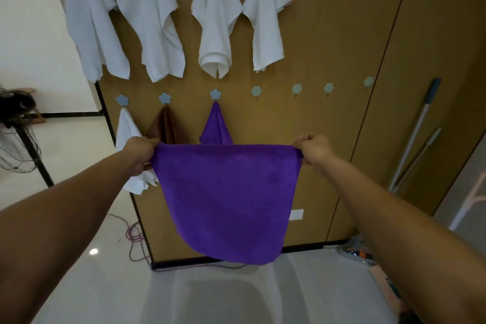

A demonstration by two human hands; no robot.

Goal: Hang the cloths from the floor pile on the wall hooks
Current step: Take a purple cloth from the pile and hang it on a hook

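Purple cloth [228, 200] hangs spread flat at frame centre, in front of wooden wall [328, 34]. Left hand [140, 155] grips its 10 o'clock corner, right hand [314, 151] its 2 o'clock corner, fingers curled. At 12 o'clock of cloth: hung purple cloth [216, 126]. At 11 o'clock: brown cloth [164, 126]. At 1 o'clock: bare hook [256, 91].

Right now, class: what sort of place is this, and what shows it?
Probably a home utility or storage corner: rows of wall hooks on wooden panels, hung white cloths, and long tool handles leaning nearby.
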